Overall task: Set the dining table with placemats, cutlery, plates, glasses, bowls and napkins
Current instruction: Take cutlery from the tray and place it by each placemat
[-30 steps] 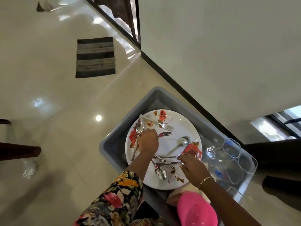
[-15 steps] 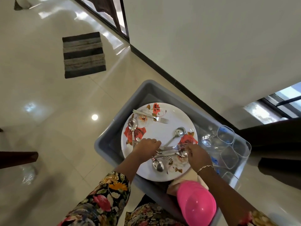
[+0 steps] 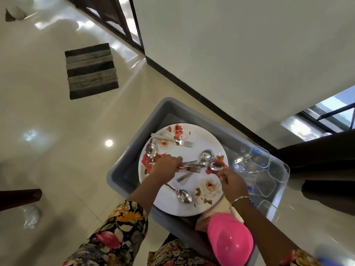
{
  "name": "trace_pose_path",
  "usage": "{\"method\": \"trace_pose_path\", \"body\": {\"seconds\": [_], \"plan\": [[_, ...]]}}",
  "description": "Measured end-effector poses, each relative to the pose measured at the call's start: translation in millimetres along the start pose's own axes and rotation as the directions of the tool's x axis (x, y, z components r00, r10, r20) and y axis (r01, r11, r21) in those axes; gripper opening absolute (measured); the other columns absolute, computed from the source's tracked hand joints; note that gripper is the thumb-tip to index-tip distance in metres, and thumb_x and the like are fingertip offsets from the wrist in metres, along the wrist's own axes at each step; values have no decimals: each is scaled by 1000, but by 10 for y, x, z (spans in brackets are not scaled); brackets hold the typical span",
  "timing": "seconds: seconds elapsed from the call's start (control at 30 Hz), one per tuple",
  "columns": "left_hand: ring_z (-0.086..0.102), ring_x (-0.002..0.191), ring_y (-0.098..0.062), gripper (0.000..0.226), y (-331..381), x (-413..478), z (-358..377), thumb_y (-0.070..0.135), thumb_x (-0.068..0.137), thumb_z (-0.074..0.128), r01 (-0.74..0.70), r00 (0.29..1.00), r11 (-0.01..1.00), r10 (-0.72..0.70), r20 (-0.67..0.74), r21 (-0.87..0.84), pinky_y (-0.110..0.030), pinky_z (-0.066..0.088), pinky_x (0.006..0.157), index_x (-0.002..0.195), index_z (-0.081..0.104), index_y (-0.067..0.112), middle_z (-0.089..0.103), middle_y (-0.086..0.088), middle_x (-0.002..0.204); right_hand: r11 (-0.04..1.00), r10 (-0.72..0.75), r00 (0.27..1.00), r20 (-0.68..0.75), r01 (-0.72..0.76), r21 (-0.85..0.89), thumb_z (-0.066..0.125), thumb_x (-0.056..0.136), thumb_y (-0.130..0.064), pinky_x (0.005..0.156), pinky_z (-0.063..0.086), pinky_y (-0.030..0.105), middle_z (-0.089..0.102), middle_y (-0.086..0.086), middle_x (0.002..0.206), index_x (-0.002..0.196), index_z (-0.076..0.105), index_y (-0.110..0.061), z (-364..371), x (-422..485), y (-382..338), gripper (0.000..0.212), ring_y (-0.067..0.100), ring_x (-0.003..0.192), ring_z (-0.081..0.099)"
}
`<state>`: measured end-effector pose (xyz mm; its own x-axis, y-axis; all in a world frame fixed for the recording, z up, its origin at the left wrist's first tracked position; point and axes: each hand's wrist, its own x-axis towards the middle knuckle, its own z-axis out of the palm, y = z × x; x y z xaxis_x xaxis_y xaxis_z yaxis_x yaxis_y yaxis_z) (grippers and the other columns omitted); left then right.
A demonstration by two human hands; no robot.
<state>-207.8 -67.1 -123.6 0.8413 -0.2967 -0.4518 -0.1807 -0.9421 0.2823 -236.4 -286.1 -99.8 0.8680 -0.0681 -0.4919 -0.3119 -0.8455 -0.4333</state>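
Note:
A white plate (image 3: 201, 206) with red flowers lies in a grey bin (image 3: 124, 169). Loose cutlery is scattered on it: a fork (image 3: 172, 140) at the far side, a spoon (image 3: 151, 150) at the left, a spoon (image 3: 182, 194) near me. My left hand (image 3: 166, 167) grips a bunch of forks (image 3: 190, 166) over the plate's middle. My right hand (image 3: 231, 181) pinches the handle of a spoon (image 3: 216, 166) at the plate's right, beside another spoon (image 3: 206, 155).
Clear glasses (image 3: 265, 169) stand in the bin's right part. A pink bowl (image 3: 230, 240) sits at the bin's near corner over a napkin (image 3: 222, 206). A striped mat (image 3: 91, 71) lies on the glossy floor, a wall runs behind the bin, and dark furniture (image 3: 19, 198) is at the left.
My left hand has moved over the plate and now holds several forks together. My right hand has picked up a spoon by its handle at the plate's right.

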Motion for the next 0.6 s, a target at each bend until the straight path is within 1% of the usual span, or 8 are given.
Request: {"method": "trace_pose_path", "body": {"seconds": [0.07,0.17,0.2,0.27,0.33,0.43,0.53,0.6], "plan": [[54,100,-22,29,34,-1,0,19,96,45,7,1000,1000,-7,-26,-1,-30,43,78,124,47,14,60,-11,109,1000,-13,1000,11,14,-7,49,89,-2,70,34,24,65,14,103,104,64,-6,6,-2,0,23,29,95,59],[54,102,-22,34,123,10,43,31,96,45,4,999,999,-3,-35,42,-29,43,79,125,46,14,60,-10,111,1000,-24,999,30,24,0,47,89,-2,76,39,26,65,13,105,106,64,-6,17,-12,8,24,28,98,59],[55,102,-22,36,156,12,70,35,95,47,23,1000,999,-22,-23,37,-29,44,79,124,45,14,60,-10,111,1000,-23,999,34,22,12,47,89,-1,77,40,26,65,13,106,106,64,-6,24,-13,17,24,27,98,59],[58,99,-24,41,223,23,141,41,93,50,101,995,995,-101,-5,-26,-30,46,78,123,43,14,61,-10,109,999,-27,999,42,26,19,47,90,-2,77,39,25,65,12,107,106,63,-6,36,-17,33,24,26,98,59],[61,94,-23,44,291,35,192,40,91,54,184,982,976,-187,-13,-116,-29,47,74,123,38,15,63,-9,103,999,-33,998,54,32,18,46,90,-3,78,41,26,65,12,108,106,63,-7,41,-24,40,23,25,99,59],[62,88,-20,51,343,32,243,37,88,61,287,951,926,-305,-38,-245,-26,47,72,124,33,14,64,-8,97,999,-40,997,66,39,15,46,91,-4,76,38,23,64,11,109,107,63,-6,53,-29,41,24,25,99,59],[64,83,-19,45,318,-56,272,30,89,60,350,921,886,-385,-63,-304,-25,49,69,123,34,13,65,-6,92,999,-36,996,83,34,28,45,91,-4,78,39,22,64,11,110,108,62,-7,78,-27,39,24,24,100,58],[65,85,-18,41,266,-137,274,28,90,59,395,891,858,-444,-90,-328,-25,51,69,123,38,14,66,-5,92,999,-34,995,96,31,31,45,91,-4,81,41,24,64,10,111,108,62,-8,100,-19,24,25,24,101,58]]}}
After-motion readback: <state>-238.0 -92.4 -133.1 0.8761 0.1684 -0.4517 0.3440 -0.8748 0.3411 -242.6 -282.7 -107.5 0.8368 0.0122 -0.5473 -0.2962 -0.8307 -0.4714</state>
